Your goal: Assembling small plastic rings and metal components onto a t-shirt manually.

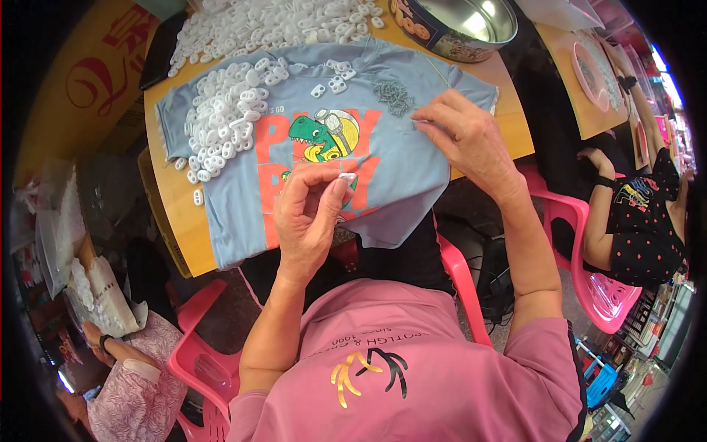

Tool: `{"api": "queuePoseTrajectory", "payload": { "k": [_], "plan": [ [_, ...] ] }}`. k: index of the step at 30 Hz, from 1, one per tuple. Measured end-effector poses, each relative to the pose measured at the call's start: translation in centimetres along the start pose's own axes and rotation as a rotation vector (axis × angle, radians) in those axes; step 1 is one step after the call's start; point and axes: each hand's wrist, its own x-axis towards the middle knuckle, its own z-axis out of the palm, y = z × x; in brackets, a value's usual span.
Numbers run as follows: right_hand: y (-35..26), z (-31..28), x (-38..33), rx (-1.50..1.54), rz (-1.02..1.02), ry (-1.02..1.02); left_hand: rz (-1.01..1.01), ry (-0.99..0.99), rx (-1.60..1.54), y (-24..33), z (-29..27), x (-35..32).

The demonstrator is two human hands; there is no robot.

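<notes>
Between the thumb and forefinger of my left hand [309, 214] is a small white plastic piece [347, 177], held above the printed front of a blue-grey T-shirt [412, 162]. My right hand [468, 136] hovers over the shirt's right side with thumb and forefinger brought close together; whatever may be between them is too small to make out. Just left of those fingertips lies a heap of small metal screws [392, 96]. A large pile of white oval plastic pieces with two holes [228, 110] covers the shirt's left side. A few similar loose pieces [337, 85] lie near the collar.
The shirt is spread over a wooden table [508, 110]. More white pieces [272, 29] are heaped at the back, beside a round metal tin [471, 33]. People sit at both sides on pink plastic chairs [600, 295]. A cardboard box [96, 66] stands at the far left.
</notes>
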Motion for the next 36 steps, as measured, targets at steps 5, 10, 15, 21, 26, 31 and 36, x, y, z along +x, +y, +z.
{"api": "queuePoseTrajectory", "payload": {
  "k": [5,10,15,21,26,31,36],
  "plan": [
    [-0.4,0.4,0.1,-0.121,-0.027,-0.07,-0.038,0.005,0.012,0.5,0.1,0.0],
    [-0.2,0.9,0.4,-0.183,-0.062,-0.049,0.023,-0.006,0.023,-0.1,-0.1,0.0],
    [-1.2,1.1,0.4,0.111,0.059,-0.04,-0.047,0.054,-0.026,0.6,0.2,0.0],
    [-4.4,2.9,-0.3,1.02,0.469,0.045,-0.162,0.151,-0.101,1.3,0.6,0.2],
    [-6.8,4.3,-0.2,1.217,0.441,0.047,-0.141,0.132,-0.141,3.0,0.3,-0.2],
    [-9.1,4.5,-0.1,1.298,0.438,0.01,-0.1,0.144,-0.053,4.0,-0.6,-0.6],
    [-10.4,5.2,-0.2,1.371,0.483,-0.014,-0.043,0.115,-0.003,4.0,-1.2,-0.9]
  ]
}}
